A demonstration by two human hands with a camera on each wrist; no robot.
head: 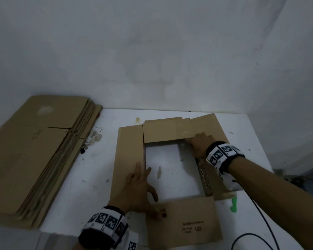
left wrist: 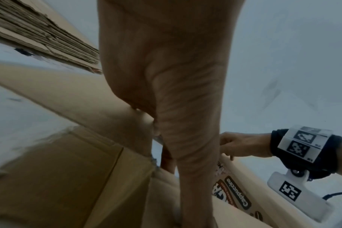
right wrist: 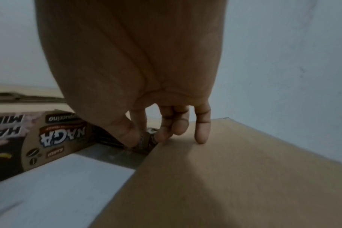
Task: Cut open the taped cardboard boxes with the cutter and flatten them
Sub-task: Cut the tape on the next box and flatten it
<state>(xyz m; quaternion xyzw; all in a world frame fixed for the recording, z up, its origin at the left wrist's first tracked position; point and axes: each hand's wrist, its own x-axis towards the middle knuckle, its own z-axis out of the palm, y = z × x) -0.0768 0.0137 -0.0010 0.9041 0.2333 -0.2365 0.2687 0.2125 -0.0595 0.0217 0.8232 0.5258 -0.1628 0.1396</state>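
Observation:
A brown cardboard box [head: 128,150] stands on the white table [head: 98,177], open through, with its flaps spread flat around the opening. My left hand [head: 139,186] rests on the left flap with straight spread fingers, its thumb reaching over the wall edge. At the far right corner, my right hand [head: 199,145] pinches the printed wall [right wrist: 55,138] between thumb and forefinger, the other fingertips [right wrist: 202,135] touching the right flap [right wrist: 224,177]. A small red and dark object [head: 162,213] lies on the near flap by my left hand, too blurred to identify.
A thick stack of flattened cardboard [head: 34,150] lies at the left of the table against the wall. A green smear [head: 233,204] and a black cable [head: 260,213] are at the right front. The white wall stands close behind the box.

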